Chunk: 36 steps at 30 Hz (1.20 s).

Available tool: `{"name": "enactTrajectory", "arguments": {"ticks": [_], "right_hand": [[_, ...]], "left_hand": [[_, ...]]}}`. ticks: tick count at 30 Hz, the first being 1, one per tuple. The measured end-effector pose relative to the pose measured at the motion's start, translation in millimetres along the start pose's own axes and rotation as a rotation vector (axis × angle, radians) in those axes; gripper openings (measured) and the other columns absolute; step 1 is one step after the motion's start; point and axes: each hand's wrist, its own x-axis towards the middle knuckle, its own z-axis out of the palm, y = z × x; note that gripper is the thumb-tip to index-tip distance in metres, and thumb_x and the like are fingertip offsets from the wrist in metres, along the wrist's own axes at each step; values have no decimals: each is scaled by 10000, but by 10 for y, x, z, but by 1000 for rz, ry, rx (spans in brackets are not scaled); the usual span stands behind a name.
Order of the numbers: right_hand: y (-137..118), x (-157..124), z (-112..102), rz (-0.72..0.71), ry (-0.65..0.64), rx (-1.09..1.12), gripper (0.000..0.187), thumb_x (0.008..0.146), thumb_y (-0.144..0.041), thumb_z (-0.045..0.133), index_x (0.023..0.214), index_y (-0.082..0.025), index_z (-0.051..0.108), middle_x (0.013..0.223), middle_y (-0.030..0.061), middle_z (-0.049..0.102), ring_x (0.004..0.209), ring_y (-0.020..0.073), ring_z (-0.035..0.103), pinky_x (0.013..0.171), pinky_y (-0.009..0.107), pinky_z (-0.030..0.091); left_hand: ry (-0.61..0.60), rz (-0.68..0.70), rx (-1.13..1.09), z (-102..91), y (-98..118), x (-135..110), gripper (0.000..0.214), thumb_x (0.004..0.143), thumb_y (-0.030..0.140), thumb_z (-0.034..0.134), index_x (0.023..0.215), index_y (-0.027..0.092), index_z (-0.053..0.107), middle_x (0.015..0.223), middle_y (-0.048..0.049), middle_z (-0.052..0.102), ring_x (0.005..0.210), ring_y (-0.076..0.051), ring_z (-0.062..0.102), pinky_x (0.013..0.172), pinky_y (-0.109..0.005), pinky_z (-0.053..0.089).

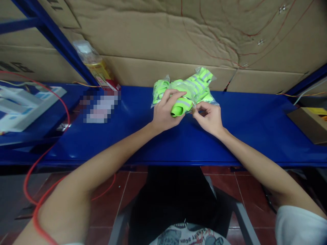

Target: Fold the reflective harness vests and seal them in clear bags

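Note:
My left hand (166, 110) is wrapped round a rolled neon-yellow reflective strap (182, 106) with a silver stripe, its open coil end facing me. Close by on the right, the fingertips of my right hand (209, 117) pinch together at the strap's edge; what lies between them is too small to make out, perhaps clear plastic. Behind both hands rests a pile of similar neon rolls in clear plastic bags (201, 81), on the blue table (143, 143).
A clear bottle with a yellow and red label (98, 69) stands at the back left, near a blurred-out patch (102, 107). White power strips (30, 109) and a red hose (67, 115) are on the left. An open cardboard box (308, 124) sits at the right. Cardboard (143, 41) lines the back.

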Motion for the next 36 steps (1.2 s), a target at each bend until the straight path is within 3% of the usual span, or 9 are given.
{"name": "enactTrajectory", "arguments": {"ticks": [6, 10, 12, 15, 22, 26, 30, 33, 36], "right_hand": [[-56, -53, 64, -149, -32, -55, 188, 939, -308, 670, 778, -223, 628, 720, -26, 671, 639, 130, 630, 674, 282, 616], [-29, -92, 127, -65, -71, 49, 149, 918, -341, 717, 872, -248, 610, 820, -11, 717, 707, 157, 711, 621, 283, 623], [9, -98, 152, 0, -89, 139, 314, 868, -405, 821, 1046, -275, 597, 858, -15, 736, 750, 186, 760, 556, 277, 601], [67, -84, 157, 40, -85, 140, 640, 797, -466, 935, 1286, -306, 554, 789, -52, 736, 687, 200, 759, 553, 304, 600], [155, -28, 43, -66, -10, 4, 430, 998, -511, 768, 1342, -259, 712, 808, -10, 810, 650, 198, 755, 654, 372, 622], [212, -18, 26, -54, 22, 51, 360, 1021, -524, 748, 1251, -248, 748, 692, -25, 769, 586, 189, 741, 627, 354, 604], [270, -18, 53, -4, 34, 107, 315, 992, -557, 770, 1038, -246, 746, 642, -28, 734, 514, 175, 672, 586, 349, 573], [259, -12, 65, 10, 42, 82, 310, 979, -553, 777, 1001, -248, 729, 646, -30, 719, 530, 164, 630, 606, 347, 565], [223, 0, 58, 23, 35, -12, 403, 903, -512, 862, 1179, -260, 711, 651, -49, 691, 558, 167, 609, 648, 360, 582]], "left_hand": [[-23, -101, 196, 65, 133, -13, 609, 1022, 679, 633, 1439, 235, 624, 1428, -178, 609, 1105, -297, 741, 720, -328, 589], [-23, -115, 204, 122, 90, -29, 699, 991, 763, 629, 1443, 232, 588, 1412, -189, 602, 1041, -294, 738, 658, -311, 550], [-40, -116, 184, 144, 60, -50, 711, 988, 780, 622, 1441, 233, 577, 1421, -190, 592, 1050, -293, 737, 662, -301, 546], [-58, -77, 123, 165, 16, -70, 687, 1010, 740, 621, 1472, 237, 550, 1427, -190, 571, 1151, -319, 719, 752, -329, 593], [-43, 126, -179, 56, -102, 27, 730, 978, 668, 736, 1534, 262, 496, 1444, -177, 562, 1444, -381, 561, 1236, -603, 491], [-22, 21, -278, 3, -124, 33, 601, 1006, 638, 729, 1470, 278, 599, 1428, -150, 574, 1217, -286, 699, 962, -432, 667], [31, -23, -326, 70, -140, -3, 352, 1033, 534, 745, 1241, 250, 750, 1274, -84, 613, 816, -93, 669, 639, -213, 600], [97, -13, -323, 132, -148, -16, 241, 1052, 455, 738, 1117, 225, 769, 1173, -56, 630, 702, -45, 581, 559, -167, 521], [121, 28, -306, 155, -151, -16, 163, 1069, 370, 710, 1068, 213, 754, 1118, -46, 628, 685, -50, 573, 551, -175, 507]]}}
